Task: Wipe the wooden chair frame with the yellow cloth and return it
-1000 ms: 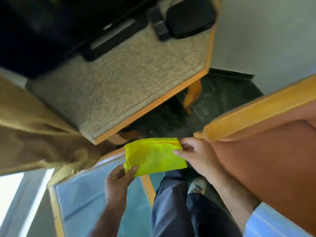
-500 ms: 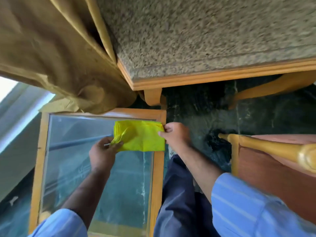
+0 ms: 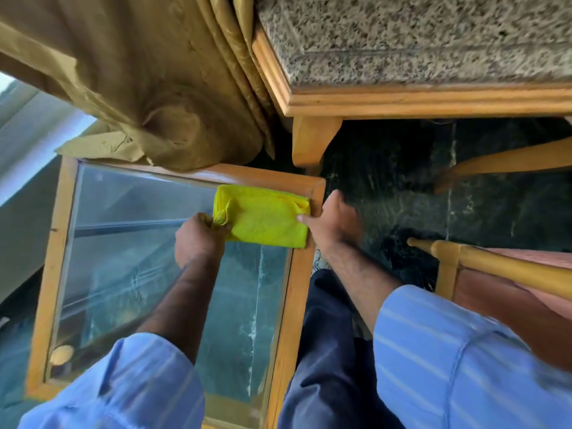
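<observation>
From above, the folded bright yellow microfibre cloth [image 3: 263, 219] lies flat at the far right corner of a glass-topped side table with a light wooden frame [image 3: 291, 305], its right edge against the inner side of that frame and its top edge just below the far rail. The person's left hand [image 3: 198, 239] is curled closed on the bunched left end of the cloth, fingers tucked around the folds — a firm pinch, with the knuckles facing up. The right hand [image 3: 332, 226] rests over the table's right rail with the fingers [image 3: 305, 218] loosely extended, their tips pressing on the cloth's right edge; it holds nothing closed in its grasp. Both forearms come out of rolled light blue striped sleeves [image 3: 448, 360], and dark navy trousers [image 3: 328, 351] show between the table and the chair. To the right, well apart from the cloth, stands the wooden chair with a rounded pale-wood armrest and reddish upholstery [image 3: 510, 270]. Beyond the glass table, a speckled grey stone-topped table with a moulded wooden edge [image 3: 418, 41] fills the upper right, and a heavy golden-tan curtain [image 3: 139, 88] bunches down onto the glass table's far rail. The floor [image 3: 402, 187] beneath is dark green veined stone.
</observation>
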